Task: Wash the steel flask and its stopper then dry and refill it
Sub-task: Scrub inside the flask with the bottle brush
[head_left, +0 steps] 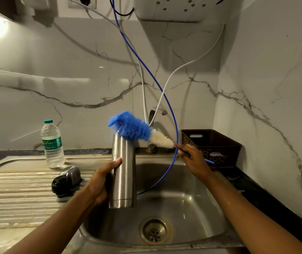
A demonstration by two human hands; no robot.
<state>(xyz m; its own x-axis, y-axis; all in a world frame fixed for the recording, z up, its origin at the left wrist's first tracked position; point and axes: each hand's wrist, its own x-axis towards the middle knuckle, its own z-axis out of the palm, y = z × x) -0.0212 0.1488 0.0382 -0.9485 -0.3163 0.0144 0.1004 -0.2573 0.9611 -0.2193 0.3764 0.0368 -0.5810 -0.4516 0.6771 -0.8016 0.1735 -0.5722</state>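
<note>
Water bottle [52, 143] standing on the surface [18, 180]; stopper [66, 180] lying beside it; your left hand [100, 182] is gripping the steel flask [123, 171] upright over the sink [192, 208]; your right hand [192, 158] is pinching the brush [137, 129], its head slanting across the flask's mouth.

The flask [123, 171] stands upright in the left hand [100, 182] above the sink [192, 204]. The brush [137, 130], held by the right hand [192, 158], touches its mouth. Left of the left hand lie the stopper [66, 180] and, behind it, the bottle [53, 143]; the basket [210, 145] sits right of the right hand.
</note>
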